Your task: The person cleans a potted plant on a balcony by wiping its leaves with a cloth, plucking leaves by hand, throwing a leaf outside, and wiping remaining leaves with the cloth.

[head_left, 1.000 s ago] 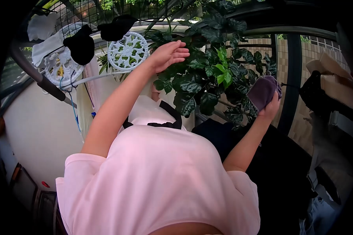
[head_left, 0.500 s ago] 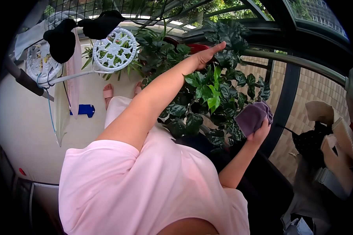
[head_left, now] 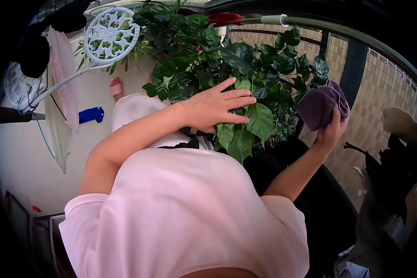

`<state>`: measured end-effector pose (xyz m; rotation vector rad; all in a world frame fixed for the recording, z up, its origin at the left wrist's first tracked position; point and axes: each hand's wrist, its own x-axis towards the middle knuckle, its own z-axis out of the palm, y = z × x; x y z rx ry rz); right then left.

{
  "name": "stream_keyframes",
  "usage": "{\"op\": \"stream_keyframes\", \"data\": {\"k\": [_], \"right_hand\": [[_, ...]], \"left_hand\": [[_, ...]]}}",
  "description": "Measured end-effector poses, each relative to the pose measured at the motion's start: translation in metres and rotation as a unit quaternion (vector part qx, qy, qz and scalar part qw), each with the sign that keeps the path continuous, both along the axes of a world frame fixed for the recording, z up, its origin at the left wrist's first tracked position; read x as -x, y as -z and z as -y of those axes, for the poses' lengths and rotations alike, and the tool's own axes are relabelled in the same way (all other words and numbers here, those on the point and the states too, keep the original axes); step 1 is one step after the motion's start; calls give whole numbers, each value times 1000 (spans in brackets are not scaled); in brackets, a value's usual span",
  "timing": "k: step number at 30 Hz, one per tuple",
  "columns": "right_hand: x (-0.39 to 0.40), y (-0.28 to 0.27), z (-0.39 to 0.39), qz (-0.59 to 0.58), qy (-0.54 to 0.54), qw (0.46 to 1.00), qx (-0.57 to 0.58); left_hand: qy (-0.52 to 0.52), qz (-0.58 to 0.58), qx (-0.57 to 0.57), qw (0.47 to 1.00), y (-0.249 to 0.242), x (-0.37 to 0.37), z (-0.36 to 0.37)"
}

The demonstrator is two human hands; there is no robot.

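My left hand (head_left: 215,109) rests over the leaves of a leafy green plant (head_left: 259,123), back of the hand up and fingers spread. Large light-green leaves hang just beyond and below its fingertips. In my right hand (head_left: 331,132) is a folded purple cloth (head_left: 317,109), gripped near its lower right side. The cloth sits beside the plant's right edge, in front of the tiled wall.
A metal rail (head_left: 338,28) runs behind the plant. On the left are a white ornate metal disc (head_left: 111,36) on a rod, hanging pink cloth (head_left: 64,78) and a blue item (head_left: 91,115) on the floor. Dark and beige garments (head_left: 401,125) are at the right.
My left hand has come down and back from the upper leaves to the nearer leaves, its fingers now spread. My right hand has shifted right and up with the cloth. The view has tilted.
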<state>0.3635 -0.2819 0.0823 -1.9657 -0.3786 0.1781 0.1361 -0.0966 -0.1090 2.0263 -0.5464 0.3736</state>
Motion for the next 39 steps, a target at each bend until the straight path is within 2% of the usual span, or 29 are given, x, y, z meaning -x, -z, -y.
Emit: {"op": "stream_keyframes", "data": {"k": [1, 2, 7, 10, 12, 14, 15, 17, 18, 20, 21, 24, 26, 28, 30, 32, 34, 35, 36, 38, 39], "right_hand": [[-2, -1, -5, 10, -12, 1000, 17], [-5, -1, -9, 15, -26, 999, 23], [-2, 3, -31, 9, -67, 998, 20], [-2, 4, -41, 54, -53, 995, 72], [-15, -3, -44, 191, -4, 950, 247], [-36, -16, -42, 289, 30, 859, 421], [-48, -23, -35, 276, 22, 808, 520], [-80, -23, -11, 174, -52, 763, 620], [-88, -17, -1, 121, -88, 733, 664], [-81, 1, 8, 109, -79, 708, 693], [-74, 4, 9, 137, -75, 725, 670], [-21, -1, -31, 194, 15, 800, 568], [4, -3, -52, 298, -14, 857, 419], [34, -2, -91, 413, -227, 814, 340], [61, 15, -124, 378, -342, 786, 349], [77, 48, -141, 375, -479, 708, 358], [89, 70, -136, 276, -575, 643, 424], [90, 74, -127, 247, -601, 586, 484], [86, 70, -116, 215, -594, 563, 533], [72, 42, -100, 175, -543, 648, 504], [62, 25, -91, 131, -496, 713, 478]], "left_hand": [[3, -9, -21, 1000, 1, 5, 1], [15, -25, 7, 1000, 0, 10, 0], [-50, -16, 38, 998, 10, 22, 4], [-61, -20, 50, 997, 12, 27, 4], [-50, -32, 46, 997, 13, 28, 1], [-56, -27, 45, 997, 14, 29, 0], [-58, -26, 45, 997, 14, 30, 1], [-79, -13, 13, 997, 14, 31, 1], [-89, -6, -4, 996, 13, 32, 2], [-119, 24, -47, 992, 14, 32, 6], [-136, 38, -72, 987, 15, 31, 6], [-181, 77, -47, 979, 13, 28, 10], [-187, 78, -52, 978, 11, 27, 12], [-192, 78, -63, 976, 9, 26, 15], [-184, 81, -68, 977, 7, 26, 16], [-180, 86, -76, 977, 8, 25, 16], [-148, 56, -66, 985, 10, 25, 14], [-130, 43, -60, 989, 11, 24, 13], [-123, 39, -59, 990, 12, 24, 14], [-110, 33, -53, 992, 15, 27, 16], [-106, 24, -29, 994, 19, 26, 19]]}}
